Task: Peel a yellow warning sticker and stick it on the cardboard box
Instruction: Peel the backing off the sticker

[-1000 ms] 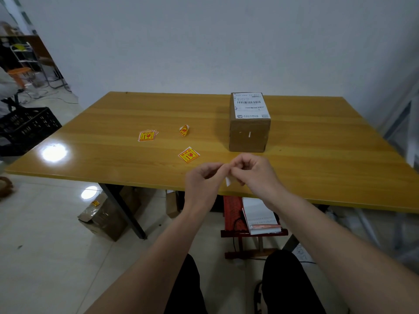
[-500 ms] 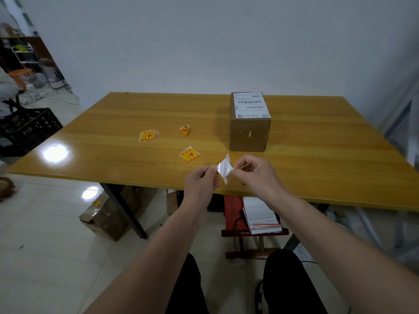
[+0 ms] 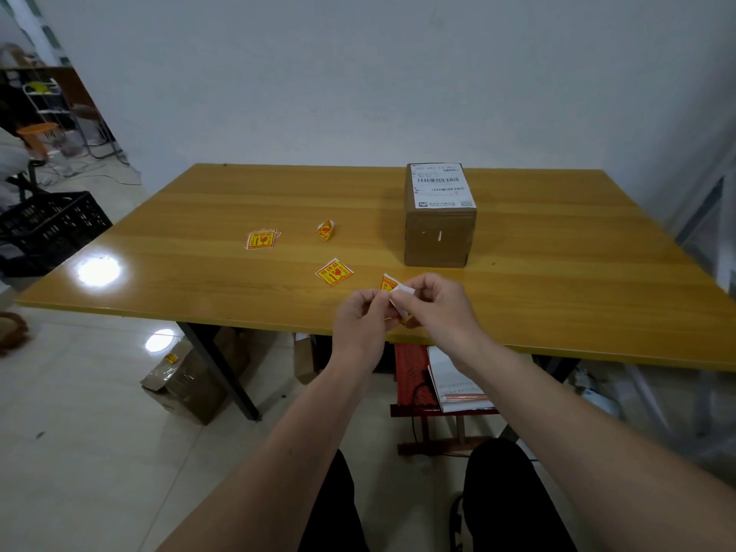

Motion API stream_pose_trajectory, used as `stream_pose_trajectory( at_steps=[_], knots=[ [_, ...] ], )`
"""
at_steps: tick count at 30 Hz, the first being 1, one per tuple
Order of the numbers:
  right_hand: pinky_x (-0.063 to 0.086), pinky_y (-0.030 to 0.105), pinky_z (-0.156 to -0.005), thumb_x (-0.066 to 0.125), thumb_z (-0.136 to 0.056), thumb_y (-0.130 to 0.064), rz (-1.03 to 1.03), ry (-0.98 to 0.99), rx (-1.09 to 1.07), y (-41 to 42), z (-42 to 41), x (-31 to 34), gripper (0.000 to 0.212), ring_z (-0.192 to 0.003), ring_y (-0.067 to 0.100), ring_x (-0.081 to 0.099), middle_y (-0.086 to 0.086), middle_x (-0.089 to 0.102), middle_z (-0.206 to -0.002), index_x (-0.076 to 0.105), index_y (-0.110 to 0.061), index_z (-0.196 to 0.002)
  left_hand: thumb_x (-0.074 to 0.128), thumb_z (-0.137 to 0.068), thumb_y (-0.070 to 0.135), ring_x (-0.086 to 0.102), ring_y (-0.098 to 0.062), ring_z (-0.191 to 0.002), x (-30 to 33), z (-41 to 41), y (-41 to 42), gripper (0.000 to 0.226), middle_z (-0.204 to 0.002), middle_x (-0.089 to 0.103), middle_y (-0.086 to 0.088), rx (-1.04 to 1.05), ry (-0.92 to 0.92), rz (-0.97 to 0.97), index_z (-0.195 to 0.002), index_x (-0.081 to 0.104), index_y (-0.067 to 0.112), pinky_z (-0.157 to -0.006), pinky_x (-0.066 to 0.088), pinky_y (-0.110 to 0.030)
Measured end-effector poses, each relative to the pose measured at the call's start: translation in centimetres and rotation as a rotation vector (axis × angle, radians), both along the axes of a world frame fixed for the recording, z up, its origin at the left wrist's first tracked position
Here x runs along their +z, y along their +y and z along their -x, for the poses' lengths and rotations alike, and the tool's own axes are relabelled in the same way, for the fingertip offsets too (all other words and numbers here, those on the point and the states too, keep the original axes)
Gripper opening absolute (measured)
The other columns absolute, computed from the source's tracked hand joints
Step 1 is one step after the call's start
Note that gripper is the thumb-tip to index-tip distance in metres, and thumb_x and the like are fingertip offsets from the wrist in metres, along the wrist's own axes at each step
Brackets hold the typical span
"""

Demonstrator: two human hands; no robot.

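Since half a second ago, the white backing that stood up between the hands has folded down, and a yellow printed corner now shows above the fingers. Both hands hover over the near edge of the wooden surface (image 3: 557,280). The left hand (image 3: 360,322) pinches the yellow warning sticker (image 3: 387,283) between thumb and forefinger, fingers closed narrowly on it. The right hand (image 3: 440,304) pinches the white backing paper (image 3: 402,290) the same way, and the two pinches almost touch.

This looks like the peeling step, partly done: sticker and backing appear to be parting, though how much still clings is hidden by the fingers.

The cardboard box (image 3: 439,237) stands farther back on the surface, just beyond the right hand, with a white shipping label (image 3: 441,186) on top and a bare brown front face. Three other yellow stickers lie to the left: a small stack (image 3: 261,239), a curled one (image 3: 325,229) and a flat one (image 3: 334,271).

Next, the backing likely needs pulling fully free while the sticker stays uncreased, then carrying to the box and pressing onto a bare face.
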State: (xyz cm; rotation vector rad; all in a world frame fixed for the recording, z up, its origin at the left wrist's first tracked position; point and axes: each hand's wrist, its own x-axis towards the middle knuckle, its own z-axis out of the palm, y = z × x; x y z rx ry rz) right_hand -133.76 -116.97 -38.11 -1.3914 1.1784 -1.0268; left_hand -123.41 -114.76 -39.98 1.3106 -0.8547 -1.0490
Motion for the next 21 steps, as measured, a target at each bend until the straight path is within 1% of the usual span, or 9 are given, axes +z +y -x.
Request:
stream_pose_trajectory(
  at_steps=[3, 6, 8, 11, 13, 16, 17, 19, 21],
  knots=[
    [0.046, 0.027, -0.06, 0.068, -0.082, -0.011, 0.006, 0.005, -0.028, -0.1, 0.1, -0.1, 0.016, -0.067, 0.02, 0.052, 0.014, 0.055, -0.074, 0.057, -0.006, -0.073, 0.05, -0.095, 0.013, 0.069, -0.013, -0.077, 0.0, -0.1, 0.2, 0.019, -0.085, 0.07, -0.01, -0.018, 0.041, -0.005, -0.081, 0.061, 0.009, -0.072, 0.056, -0.022],
    [0.048, 0.019, -0.055, 0.071, -0.08, -0.009, 0.0, -0.015, -0.04, -0.1, 0.2, -0.2, 0.021, -0.059, 0.012, 0.052, 0.006, 0.055, -0.066, 0.055, -0.009, -0.066, 0.051, -0.094, 0.011, 0.069, -0.024, -0.087, -0.2, 0.0, 0.1, 0.016, -0.091, 0.069, -0.017, -0.023, 0.077, -0.01, -0.082, 0.06, 0.006, -0.08, 0.057, -0.03],
    [0.048, 0.018, -0.054, 0.071, -0.08, -0.007, -0.007, -0.043, -0.043, -0.1, 0.2, -0.2, 0.021, -0.057, 0.012, 0.053, 0.005, 0.056, -0.065, 0.056, -0.009, -0.064, 0.051, -0.093, 0.01, 0.069, -0.03, -0.094, -0.3, 0.0, 0.2, 0.015, -0.098, 0.069, -0.022, -0.022, 0.094, -0.021, -0.083, 0.061, 0.005, -0.086, 0.056, -0.036],
    [0.05, 0.024, -0.06, 0.069, -0.081, -0.006, -0.015, -0.043, -0.051, -0.2, 0.3, -0.4, 0.013, -0.063, 0.017, 0.054, 0.013, 0.058, -0.072, 0.061, 0.0, -0.072, 0.052, -0.091, 0.008, 0.067, -0.032, -0.101, 0.0, 0.0, 0.3, 0.012, -0.106, 0.067, -0.025, -0.046, 0.133, -0.025, -0.086, 0.062, 0.004, -0.088, 0.055, -0.038],
    [0.051, 0.027, -0.062, 0.067, -0.082, -0.006, -0.01, -0.022, -0.054, -0.3, 0.3, -0.4, 0.011, -0.068, 0.02, 0.055, 0.016, 0.059, -0.077, 0.062, 0.002, -0.077, 0.049, -0.092, 0.007, 0.066, -0.031, -0.099, 0.5, 0.1, 0.5, 0.015, -0.103, 0.068, -0.022, -0.058, 0.206, -0.027, -0.088, 0.064, 0.005, -0.085, 0.055, -0.035],
    [0.052, 0.026, -0.062, 0.065, -0.083, -0.006, 0.018, 0.018, -0.048, -0.3, 0.1, -0.3, 0.009, -0.068, 0.02, 0.056, 0.015, 0.058, -0.076, 0.061, -0.006, -0.074, 0.043, -0.095, 0.017, 0.068, -0.025, -0.089, 1.1, -0.1, 0.6, 0.024, -0.092, 0.072, -0.014, -0.052, 0.313, -0.056, -0.091, 0.065, 0.007, -0.081, 0.056, -0.033],
    [0.053, 0.029, -0.063, 0.065, -0.083, -0.006, 0.029, 0.026, -0.04, -0.3, 0.1, -0.3, 0.009, -0.068, 0.02, 0.056, 0.015, 0.058, -0.076, 0.062, -0.006, -0.075, 0.046, -0.094, 0.021, 0.069, -0.024, -0.089, 1.1, -0.1, 0.5, 0.024, -0.092, 0.072, -0.013, -0.047, 0.271, -0.063, -0.091, 0.066, 0.009, -0.082, 0.056, -0.034],
    [0.055, 0.04, -0.069, 0.065, -0.085, -0.01, 0.057, 0.058, -0.015, -0.2, 0.2, -0.4, 0.01, -0.068, 0.022, 0.057, 0.02, 0.06, -0.076, 0.062, -0.005, -0.076, 0.057, -0.089, 0.023, 0.07, -0.023, -0.089, 0.9, -0.3, 0.4, 0.015, -0.092, 0.073, -0.01, -0.026, 0.068, -0.065, -0.087, 0.07, 0.016, -0.084, 0.057, -0.038],
    [0.054, 0.048, -0.073, 0.067, -0.084, -0.013, 0.082, 0.102, -0.002, -0.1, 0.3, -0.6, 0.012, -0.07, 0.025, 0.056, 0.028, 0.062, -0.08, 0.063, -0.003, -0.078, 0.061, -0.087, 0.019, 0.065, -0.018, -0.076, 0.7, -0.5, 0.2, 0.016, -0.079, 0.071, -0.004, -0.002, -0.113, -0.071, -0.075, 0.071, 0.023, -0.082, 0.054, -0.037]
  ],
)
